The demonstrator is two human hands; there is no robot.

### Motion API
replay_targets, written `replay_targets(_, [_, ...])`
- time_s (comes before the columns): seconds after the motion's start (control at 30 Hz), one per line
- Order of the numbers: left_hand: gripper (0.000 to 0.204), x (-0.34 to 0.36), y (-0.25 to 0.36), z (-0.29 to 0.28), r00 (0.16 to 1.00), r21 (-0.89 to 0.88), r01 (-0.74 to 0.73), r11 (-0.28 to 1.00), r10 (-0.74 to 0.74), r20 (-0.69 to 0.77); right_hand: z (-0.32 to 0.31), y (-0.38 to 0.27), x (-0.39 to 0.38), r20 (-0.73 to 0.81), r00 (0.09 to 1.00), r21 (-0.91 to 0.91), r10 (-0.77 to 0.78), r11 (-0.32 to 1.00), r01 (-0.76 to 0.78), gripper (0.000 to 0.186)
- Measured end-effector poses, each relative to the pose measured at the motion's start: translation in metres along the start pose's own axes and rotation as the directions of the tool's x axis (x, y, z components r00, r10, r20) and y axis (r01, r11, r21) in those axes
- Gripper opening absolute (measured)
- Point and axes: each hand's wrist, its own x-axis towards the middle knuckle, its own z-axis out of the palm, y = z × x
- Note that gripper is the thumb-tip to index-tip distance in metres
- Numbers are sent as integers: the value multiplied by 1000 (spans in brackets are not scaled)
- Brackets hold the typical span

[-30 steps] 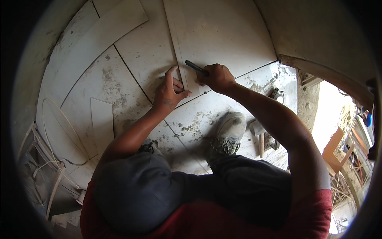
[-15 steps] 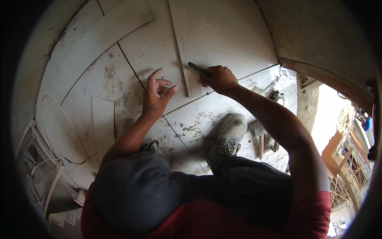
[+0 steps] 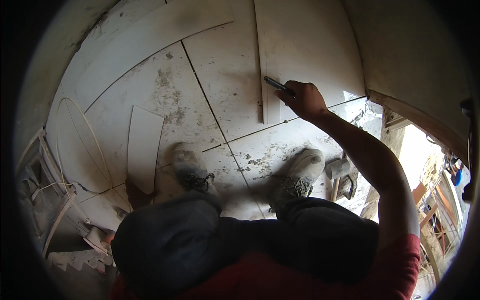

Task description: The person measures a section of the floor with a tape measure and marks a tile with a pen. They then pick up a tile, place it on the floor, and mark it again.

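My right hand [image 3: 305,100] is closed around a dark marker pen [image 3: 277,85], whose free end points to the far left. It is over a large white tile [image 3: 310,45] that lies on the floor, near a line running along the tile's left side. My left hand [image 3: 138,194] is low at the left, beside my knee and in shadow. It grips the near end of a narrow white tile piece [image 3: 143,142], with a finger or thumb along each side; the finger details are dark.
A mallet [image 3: 337,169] with a wooden handle lies right of my right shoe [image 3: 307,164]. At the left a pale cable [image 3: 95,137] loops over the floor near a metal frame [image 3: 47,150]. A long white sheet [image 3: 150,37] lies far left. Walls rise at both sides.
My left hand has gone from the middle, fingers raised, down left to the narrow tile piece. The view has shifted left; my right hand still holds the marker pen over the large tile.
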Motion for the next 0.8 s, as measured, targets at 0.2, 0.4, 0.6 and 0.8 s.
replay_targets(0.2, [121, 20, -28, 1, 994, 88, -55, 995, 46, 96, -3, -41, 24, -49, 994, -75, -99, 993, 95, 34])
replay_targets(0.4, [117, 35, -55, -9, 976, 141, -66, 988, 35, 214, 3, -65, 29, -14, 997, -17, -79, 997, 79, 35])
replay_targets(0.6, [41, 49, -93, -17, 938, -101, 68, 993, -29, 345, 1, -83, 27, 94, 994, -88, -62, 994, 70, 35])
replay_targets(0.8, [40, 19, -73, 20, 966, -251, 105, 962, -158, -202, -3, -89, 24, 117, 991, 38, -68, 997, 64, 36])
